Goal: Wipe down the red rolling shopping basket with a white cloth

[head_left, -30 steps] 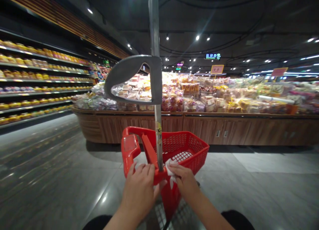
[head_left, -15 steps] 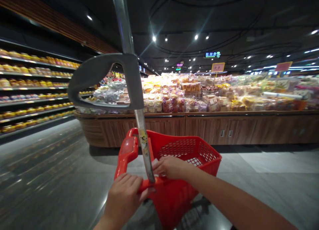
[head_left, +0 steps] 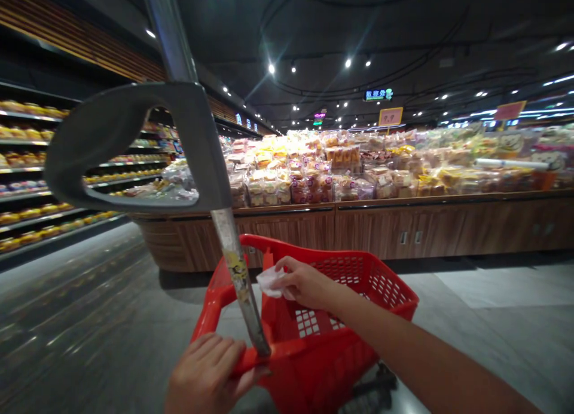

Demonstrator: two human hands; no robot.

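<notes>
Presently, the red basket [head_left: 341, 366] is clamped at its near rim by the left hand [head_left: 204, 375], beside the metal pole [head_left: 237, 270]; a white wipe [head_left: 270, 281] is pinched in the right hand [head_left: 307, 284] above it.

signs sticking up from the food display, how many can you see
2: a yellow sign above the display's middle and a red sign farther right. Others may be hidden behind the grey handle or out of frame.

You can read "9.9" on the yellow price sign [head_left: 390, 116] above the bread counter [head_left: 403, 223]. The lit ceiling sign [head_left: 379, 94] and the pink sign [head_left: 509, 110] are too blurred to read.
</notes>
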